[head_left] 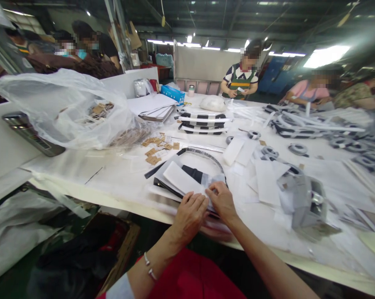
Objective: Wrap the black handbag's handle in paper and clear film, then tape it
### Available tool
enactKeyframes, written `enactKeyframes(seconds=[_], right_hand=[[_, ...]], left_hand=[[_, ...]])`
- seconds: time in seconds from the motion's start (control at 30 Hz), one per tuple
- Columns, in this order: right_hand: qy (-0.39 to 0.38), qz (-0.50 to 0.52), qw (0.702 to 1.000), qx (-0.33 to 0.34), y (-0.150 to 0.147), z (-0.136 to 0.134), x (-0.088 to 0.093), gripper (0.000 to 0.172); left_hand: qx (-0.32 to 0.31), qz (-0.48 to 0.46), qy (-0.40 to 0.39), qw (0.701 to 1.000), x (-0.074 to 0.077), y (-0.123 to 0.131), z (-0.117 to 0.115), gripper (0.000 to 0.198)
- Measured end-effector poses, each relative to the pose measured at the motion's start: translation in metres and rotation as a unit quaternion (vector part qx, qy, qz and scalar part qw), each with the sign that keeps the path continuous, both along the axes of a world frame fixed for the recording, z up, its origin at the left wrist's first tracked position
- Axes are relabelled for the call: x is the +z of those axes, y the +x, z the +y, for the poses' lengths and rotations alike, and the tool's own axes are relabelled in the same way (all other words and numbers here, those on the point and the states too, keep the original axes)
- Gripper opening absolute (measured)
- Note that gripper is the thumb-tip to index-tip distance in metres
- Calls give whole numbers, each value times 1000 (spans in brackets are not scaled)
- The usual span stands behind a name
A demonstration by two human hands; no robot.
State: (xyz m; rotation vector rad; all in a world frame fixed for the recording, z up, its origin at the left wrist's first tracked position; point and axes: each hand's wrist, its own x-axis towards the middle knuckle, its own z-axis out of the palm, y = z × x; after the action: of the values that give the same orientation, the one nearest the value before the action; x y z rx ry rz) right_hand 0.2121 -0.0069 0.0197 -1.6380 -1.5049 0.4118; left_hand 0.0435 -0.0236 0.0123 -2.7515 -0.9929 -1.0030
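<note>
A dark handbag lies at the table's near edge, its looped handle wrapped in greyish film. Over its front rests a white foam sheet. My left hand lies on the near end of this sheet, fingers side by side and stretched out, thumb hidden. Beside it, my right hand is closed in a pinch at the bag's right side, near a crumpled, see-through grey wrap. What those fingertips hold is hidden.
Brown tags lie beyond the bag, beside a large plastic bag. A grey tape dispenser and white foam pieces are at right. Wrapped bags are stacked farther back. A co-worker stands across the table.
</note>
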Motion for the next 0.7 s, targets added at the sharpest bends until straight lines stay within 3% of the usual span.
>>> enactKeyframes(seconds=[0.23, 0.5, 0.7], right_hand=[[-68, 1, 998, -13, 5, 14, 7, 14], [-58, 40, 997, -25, 4, 14, 9, 17], [-68, 119, 989, -48, 7, 9, 16, 29]], left_hand=[[35, 12, -7, 999, -9, 7, -6, 34], [46, 17, 22, 999, -13, 5, -9, 33], [68, 3, 55, 996, -19, 9, -11, 34]])
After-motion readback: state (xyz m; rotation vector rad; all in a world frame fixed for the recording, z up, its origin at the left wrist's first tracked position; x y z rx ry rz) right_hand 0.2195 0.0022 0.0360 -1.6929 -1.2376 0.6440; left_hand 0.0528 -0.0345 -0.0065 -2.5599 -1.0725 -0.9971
